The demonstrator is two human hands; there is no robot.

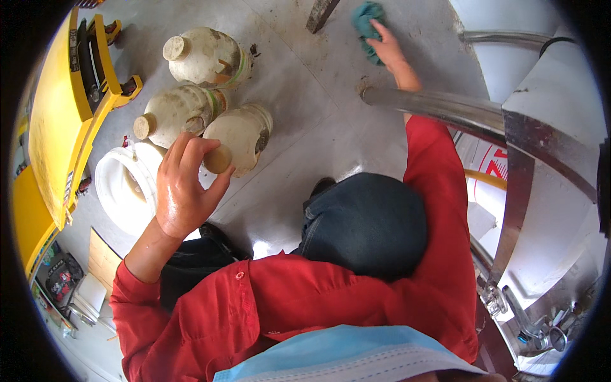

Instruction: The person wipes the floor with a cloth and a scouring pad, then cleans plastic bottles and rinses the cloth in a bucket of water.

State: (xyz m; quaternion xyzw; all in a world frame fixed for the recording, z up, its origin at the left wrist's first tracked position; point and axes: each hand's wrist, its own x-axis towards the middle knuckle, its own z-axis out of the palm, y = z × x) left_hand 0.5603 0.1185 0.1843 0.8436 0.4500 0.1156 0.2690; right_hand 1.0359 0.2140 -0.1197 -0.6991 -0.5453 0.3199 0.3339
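My left hand [186, 178] has thumb and fingers round the round cap [217, 159] of a grimy, whitish plastic jug [238, 134], lying tilted on the grey tiled floor [312, 114]. Two similar jugs lie beside it, one in the middle [175, 114] and one farther back [207, 60]. My right hand [388, 48] reaches far forward, its fingers on a crumpled teal cloth [368, 25] against the floor. A white bucket [114, 197] stands just left of my left hand, its inside partly hidden.
Yellow equipment [51, 114] runs along the left edge. On the right, a steel pipe [439, 108] crosses above my right forearm toward white machinery [547, 127]. A dark leg [318, 13] stands at the top. My bent knee [363, 223] is below the jugs.
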